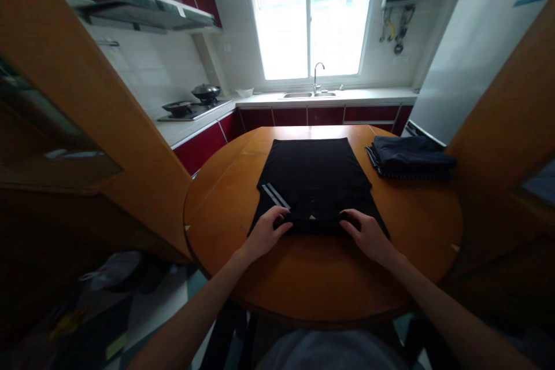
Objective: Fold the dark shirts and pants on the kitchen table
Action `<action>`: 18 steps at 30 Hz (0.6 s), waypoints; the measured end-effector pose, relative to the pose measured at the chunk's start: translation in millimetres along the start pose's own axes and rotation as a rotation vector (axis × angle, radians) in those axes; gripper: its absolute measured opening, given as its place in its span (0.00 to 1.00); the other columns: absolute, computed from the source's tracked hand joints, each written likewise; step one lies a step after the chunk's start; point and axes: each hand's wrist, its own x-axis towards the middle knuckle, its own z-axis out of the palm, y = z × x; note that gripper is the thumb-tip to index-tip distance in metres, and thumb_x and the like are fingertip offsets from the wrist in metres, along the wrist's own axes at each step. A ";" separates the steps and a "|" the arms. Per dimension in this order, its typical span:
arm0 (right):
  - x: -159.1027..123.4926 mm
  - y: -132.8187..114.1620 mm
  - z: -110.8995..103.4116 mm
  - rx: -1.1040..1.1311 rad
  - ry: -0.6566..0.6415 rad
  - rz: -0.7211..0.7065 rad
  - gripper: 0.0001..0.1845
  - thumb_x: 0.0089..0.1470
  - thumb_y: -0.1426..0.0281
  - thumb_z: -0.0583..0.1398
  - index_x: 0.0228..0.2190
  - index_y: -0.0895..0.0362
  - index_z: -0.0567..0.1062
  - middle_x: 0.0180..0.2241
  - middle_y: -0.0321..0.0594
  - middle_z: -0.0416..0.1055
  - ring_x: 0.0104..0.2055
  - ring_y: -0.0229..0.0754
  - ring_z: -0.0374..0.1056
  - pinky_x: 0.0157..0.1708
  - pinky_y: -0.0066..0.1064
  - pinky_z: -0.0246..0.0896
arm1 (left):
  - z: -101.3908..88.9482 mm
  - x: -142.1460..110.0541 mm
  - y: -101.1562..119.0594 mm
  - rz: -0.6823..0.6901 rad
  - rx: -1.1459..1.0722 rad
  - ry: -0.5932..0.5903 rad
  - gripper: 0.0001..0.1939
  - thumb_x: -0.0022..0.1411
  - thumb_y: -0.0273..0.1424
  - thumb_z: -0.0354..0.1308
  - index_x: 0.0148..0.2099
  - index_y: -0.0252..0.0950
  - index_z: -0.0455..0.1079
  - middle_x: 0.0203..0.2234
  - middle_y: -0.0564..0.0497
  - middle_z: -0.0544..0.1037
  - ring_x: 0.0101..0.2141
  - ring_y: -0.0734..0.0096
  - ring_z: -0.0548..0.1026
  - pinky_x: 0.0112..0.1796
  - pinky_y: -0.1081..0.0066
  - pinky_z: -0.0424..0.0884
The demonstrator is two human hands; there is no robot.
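Note:
A black shirt (315, 176) with two white stripes on its left sleeve lies flat on the round wooden table (321, 277), sleeves folded inward. My left hand (266, 231) pinches the shirt's near edge on the left side. My right hand (368, 234) grips the same near edge on the right, fingers curled over the cloth. Both hands rest on the table top at the collar end of the shirt.
A stack of folded dark clothes (410, 157) sits at the table's far right. Behind are a counter with a sink (309, 94), a stove with pans (193, 107), a window and a white fridge (468, 52). Wooden panels stand left and right.

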 end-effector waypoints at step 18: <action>-17.0 -11.4 -17.3 -0.004 -0.448 -0.276 0.24 0.51 0.70 0.66 0.51 0.52 0.75 0.61 0.47 0.66 0.54 0.48 0.65 0.57 0.43 0.61 | -16.4 -17.8 12.7 0.300 0.069 -0.562 0.27 0.66 0.31 0.61 0.65 0.50 0.65 0.67 0.50 0.61 0.65 0.58 0.60 0.63 0.55 0.58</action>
